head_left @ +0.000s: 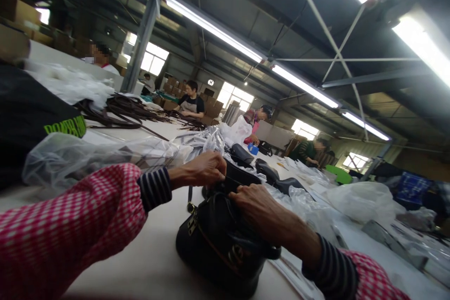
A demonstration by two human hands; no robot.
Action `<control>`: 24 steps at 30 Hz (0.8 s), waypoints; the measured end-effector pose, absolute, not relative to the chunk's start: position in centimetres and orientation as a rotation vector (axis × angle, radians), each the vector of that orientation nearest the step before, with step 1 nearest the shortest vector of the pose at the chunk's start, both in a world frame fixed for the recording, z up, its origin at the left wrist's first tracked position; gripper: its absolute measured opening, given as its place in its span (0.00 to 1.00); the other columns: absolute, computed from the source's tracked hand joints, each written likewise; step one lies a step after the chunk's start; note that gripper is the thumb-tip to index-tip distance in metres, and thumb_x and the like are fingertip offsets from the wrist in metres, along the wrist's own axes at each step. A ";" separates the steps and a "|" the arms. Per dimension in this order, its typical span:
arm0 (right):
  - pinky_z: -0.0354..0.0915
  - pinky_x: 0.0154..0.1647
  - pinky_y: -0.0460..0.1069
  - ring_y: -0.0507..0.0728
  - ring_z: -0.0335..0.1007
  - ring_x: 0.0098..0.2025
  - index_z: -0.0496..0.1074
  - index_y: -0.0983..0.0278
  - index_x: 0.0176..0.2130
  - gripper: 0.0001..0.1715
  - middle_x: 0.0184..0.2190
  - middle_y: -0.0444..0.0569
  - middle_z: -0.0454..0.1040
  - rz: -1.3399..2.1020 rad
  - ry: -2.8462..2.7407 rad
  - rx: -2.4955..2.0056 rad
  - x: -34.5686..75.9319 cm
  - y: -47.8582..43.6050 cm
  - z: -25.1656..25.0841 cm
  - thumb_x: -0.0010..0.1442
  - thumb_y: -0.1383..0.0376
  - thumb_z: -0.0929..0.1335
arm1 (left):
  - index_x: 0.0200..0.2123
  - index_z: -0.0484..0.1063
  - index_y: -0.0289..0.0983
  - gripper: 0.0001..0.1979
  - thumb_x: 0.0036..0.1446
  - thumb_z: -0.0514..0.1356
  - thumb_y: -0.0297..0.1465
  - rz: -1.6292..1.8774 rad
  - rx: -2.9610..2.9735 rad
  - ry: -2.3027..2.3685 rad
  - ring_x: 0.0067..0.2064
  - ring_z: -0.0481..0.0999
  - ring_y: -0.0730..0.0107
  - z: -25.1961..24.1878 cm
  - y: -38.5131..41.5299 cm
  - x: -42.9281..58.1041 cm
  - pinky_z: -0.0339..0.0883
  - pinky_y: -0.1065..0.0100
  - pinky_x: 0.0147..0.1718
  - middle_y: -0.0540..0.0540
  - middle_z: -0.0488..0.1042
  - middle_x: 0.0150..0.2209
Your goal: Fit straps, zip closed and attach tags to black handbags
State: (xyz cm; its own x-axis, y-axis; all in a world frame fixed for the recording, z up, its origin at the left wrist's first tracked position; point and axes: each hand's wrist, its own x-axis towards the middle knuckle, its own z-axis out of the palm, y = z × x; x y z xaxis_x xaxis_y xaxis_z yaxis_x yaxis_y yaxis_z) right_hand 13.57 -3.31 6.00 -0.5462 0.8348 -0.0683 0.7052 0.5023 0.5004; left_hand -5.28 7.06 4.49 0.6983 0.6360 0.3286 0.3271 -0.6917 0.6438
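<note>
A black leather handbag [218, 243] with brass hardware stands on the white table [147, 262] in front of me. My left hand [202, 168] is closed in a pinch on the bag's top edge. My right hand [255, 204] grips the same top edge from the near right side, fingers curled. Both arms wear red-and-white checked sleeves with striped cuffs. What lies inside the bag's opening is hidden by my hands.
Clear plastic bags [91, 154] lie at my left, more plastic [362, 199] at right. Other black bags [270, 171] sit beyond mine. Dark straps [123, 110] are piled further along the table. Several people [191, 101] work at the far end.
</note>
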 end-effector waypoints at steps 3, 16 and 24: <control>0.46 0.28 0.53 0.55 0.64 0.28 0.74 0.67 0.35 0.10 0.32 0.52 0.75 0.533 2.406 1.363 13.0 -2.3 6.2 0.67 0.69 0.64 | 0.23 0.75 0.33 0.06 0.48 0.59 0.26 0.838 2.451 0.775 0.26 0.68 0.70 4.7 6.1 -5.0 0.54 0.70 0.27 0.48 0.69 0.21; 0.58 0.42 0.48 0.55 0.70 0.42 0.69 0.64 0.51 0.21 0.39 0.48 0.75 0.006 2.821 1.536 15.3 -3.0 7.3 0.57 0.75 0.65 | 0.37 0.76 0.35 0.10 0.55 0.61 0.35 0.753 2.279 0.587 0.31 0.69 0.70 2.7 7.3 -6.3 0.59 0.71 0.30 0.50 0.74 0.29; 0.60 0.43 0.46 0.53 0.70 0.40 0.77 0.64 0.40 0.18 0.39 0.47 0.76 0.085 2.917 1.452 16.5 -3.0 8.1 0.55 0.78 0.64 | 0.47 0.78 0.41 0.14 0.60 0.63 0.39 0.793 2.404 0.603 0.44 0.77 0.63 4.8 3.9 -8.1 0.68 0.69 0.44 0.48 0.79 0.46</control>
State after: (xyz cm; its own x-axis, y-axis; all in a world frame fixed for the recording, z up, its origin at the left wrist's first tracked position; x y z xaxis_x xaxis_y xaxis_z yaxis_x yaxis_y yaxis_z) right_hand 16.51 -3.05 8.10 -0.5977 0.7914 0.1283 0.7975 0.6033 -0.0062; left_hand -8.06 3.95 4.76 0.7275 0.5546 0.4040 0.2415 -0.7581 0.6058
